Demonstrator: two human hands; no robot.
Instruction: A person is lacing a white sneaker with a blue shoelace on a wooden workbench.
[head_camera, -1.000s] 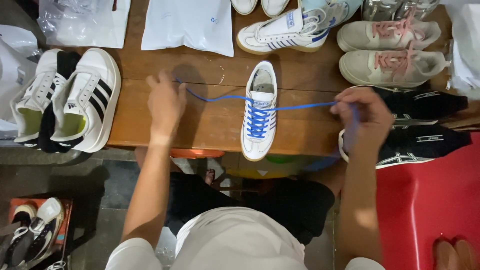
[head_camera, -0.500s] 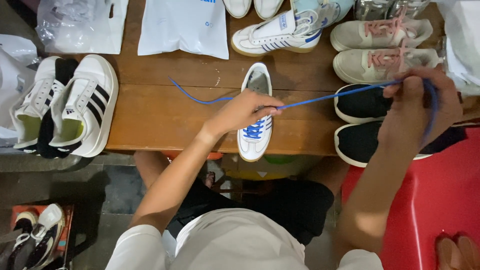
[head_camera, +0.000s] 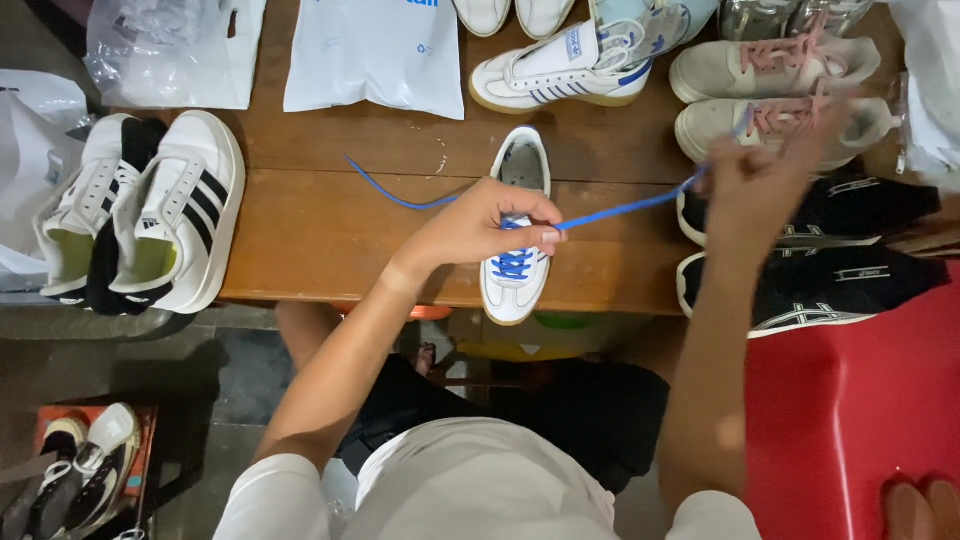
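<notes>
My left hand (head_camera: 480, 225) lay over the middle of the white sneaker (head_camera: 518, 235), fingers curled down onto its lacing, thumb and forefinger pinched near the blue lace (head_camera: 620, 208) where it left the eyelets. I judged that grip was there to pin the shoe against the wooden table (head_camera: 320, 235) so the pull from the other side would tighten the lacing rather than drag the shoe. My right hand (head_camera: 760, 185) was up and out to the right of those fingers, blurred with motion, closed around the far end of the lace, which ran taut and straight between the two hands. How tightly its fingers were closed I could not tell through the blur. The lace's other end trailed slack to the left of my left fingers, a thin flat cord curving over the wood.

The sneaker looked smooth and leathery, low-cut, with a rounded toe overhanging the table's near edge below my fingers. Beyond the right hand sat a pale shoe with pink laces (head_camera: 770, 125), and just under it a pair of black shoes (head_camera: 860, 275), matte and fabric-like. Far left of my fingers rested white shoes with black stripes (head_camera: 180, 220).
</notes>
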